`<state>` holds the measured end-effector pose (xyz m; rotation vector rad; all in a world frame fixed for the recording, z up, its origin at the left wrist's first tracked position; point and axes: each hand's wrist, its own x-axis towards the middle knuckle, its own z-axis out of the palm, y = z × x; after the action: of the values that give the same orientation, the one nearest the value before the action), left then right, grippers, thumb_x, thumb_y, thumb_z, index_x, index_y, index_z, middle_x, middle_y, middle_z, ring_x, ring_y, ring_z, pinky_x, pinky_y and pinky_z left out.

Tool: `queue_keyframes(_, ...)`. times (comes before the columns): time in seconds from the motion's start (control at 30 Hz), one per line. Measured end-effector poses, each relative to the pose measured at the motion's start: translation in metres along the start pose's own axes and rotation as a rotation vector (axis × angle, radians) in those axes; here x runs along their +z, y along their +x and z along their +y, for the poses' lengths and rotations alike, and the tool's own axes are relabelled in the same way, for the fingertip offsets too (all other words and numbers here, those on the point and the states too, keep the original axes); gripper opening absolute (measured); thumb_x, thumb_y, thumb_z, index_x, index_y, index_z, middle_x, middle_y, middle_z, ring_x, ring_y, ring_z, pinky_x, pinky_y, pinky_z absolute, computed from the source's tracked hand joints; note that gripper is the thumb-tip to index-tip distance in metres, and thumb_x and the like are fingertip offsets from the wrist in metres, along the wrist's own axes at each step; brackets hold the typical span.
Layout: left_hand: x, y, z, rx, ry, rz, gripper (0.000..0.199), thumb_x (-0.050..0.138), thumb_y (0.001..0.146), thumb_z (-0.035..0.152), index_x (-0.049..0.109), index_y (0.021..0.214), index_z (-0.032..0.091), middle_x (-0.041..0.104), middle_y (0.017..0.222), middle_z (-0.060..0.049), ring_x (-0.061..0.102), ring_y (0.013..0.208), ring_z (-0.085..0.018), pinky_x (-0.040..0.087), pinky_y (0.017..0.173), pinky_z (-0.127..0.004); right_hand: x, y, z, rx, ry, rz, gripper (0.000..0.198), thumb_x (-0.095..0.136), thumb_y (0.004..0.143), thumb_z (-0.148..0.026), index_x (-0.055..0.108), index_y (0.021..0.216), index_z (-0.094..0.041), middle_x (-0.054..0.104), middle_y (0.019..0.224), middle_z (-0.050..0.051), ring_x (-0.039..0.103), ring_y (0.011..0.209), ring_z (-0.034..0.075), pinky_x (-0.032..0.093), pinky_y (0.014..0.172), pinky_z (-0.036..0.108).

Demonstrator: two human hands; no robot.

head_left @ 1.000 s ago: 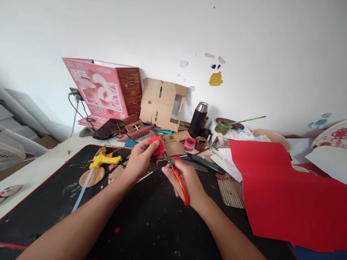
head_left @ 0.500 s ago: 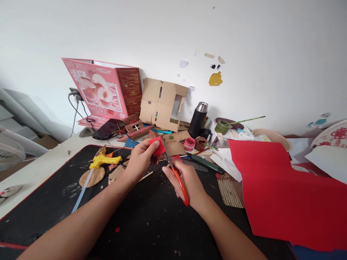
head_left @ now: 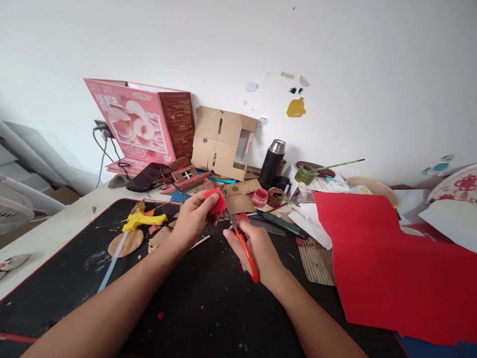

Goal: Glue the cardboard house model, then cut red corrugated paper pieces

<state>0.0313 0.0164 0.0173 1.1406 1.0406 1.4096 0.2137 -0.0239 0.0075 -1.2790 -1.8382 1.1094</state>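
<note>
Above the black mat [head_left: 74,278], we pinch a small red ribbed card [head_left: 216,201] in our left hand [head_left: 192,221]; our right hand [head_left: 257,248] grips orange scissors [head_left: 242,238], blades at its edge, barely moved since a second ago.

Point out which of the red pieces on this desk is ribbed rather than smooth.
The small red corrugated piece pinched in the left hand, by the scissors. The big red sheet at right lies flat and smooth.
</note>
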Motion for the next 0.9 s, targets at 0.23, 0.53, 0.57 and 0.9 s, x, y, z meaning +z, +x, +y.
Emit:
queue_keyframes(0.23,0.0,0.001,-0.003,0.008,-0.008,0.017,0.04,0.082,0.084,0.055,0.066,0.076,0.02,0.063,0.058,0.002,0.053,0.044,-0.011,0.04,0.043,-0.022,-0.001,0.001,0.0,-0.006,0.004,-0.001,0.031,0.07,0.102,-0.047,0.059,0.085,-0.023,0.052,0.05,-0.007,0.054,0.036,0.013,0.038,0.043,0.022)
queue_keyframes(0.53,0.0,0.001,-0.002,0.005,-0.017,0.016,0.041,0.083,0.083,0.056,0.068,0.075,0.019,0.064,0.058,0.002,0.053,0.043,-0.011,0.04,0.042,-0.022,0.001,0.001,0.006,-0.003,0.123,-0.052,0.037,0.068,0.102,-0.057,0.063,0.092,-0.023,0.054,0.053,-0.007,0.056,0.034,0.013,0.038,0.036,0.021)
queue_keyframes(0.57,0.0,0.001,-0.002,0.003,-0.017,0.017,0.041,0.083,0.083,0.057,0.068,0.076,0.019,0.064,0.058,0.002,0.053,0.043,-0.011,0.04,0.042,-0.022,0.002,0.0,0.007,-0.006,0.133,-0.061,0.038,0.067,0.103,-0.058,0.063,0.092,-0.022,0.055,0.053,-0.007,0.056,0.035,0.013,0.039,0.037,0.02)
queue_keyframes(0.9,0.0,0.001,0.0,0.004,-0.012,0.019,0.041,0.084,0.082,0.055,0.065,0.073,0.02,0.063,0.057,0.002,0.052,0.043,-0.011,0.04,0.041,-0.022,0.007,0.001,0.01,0.068,0.319,-0.092,0.048,0.08,0.09,-0.065,0.068,0.101,-0.021,0.064,0.063,-0.003,0.072,0.054,0.018,0.06,0.053,0.025)
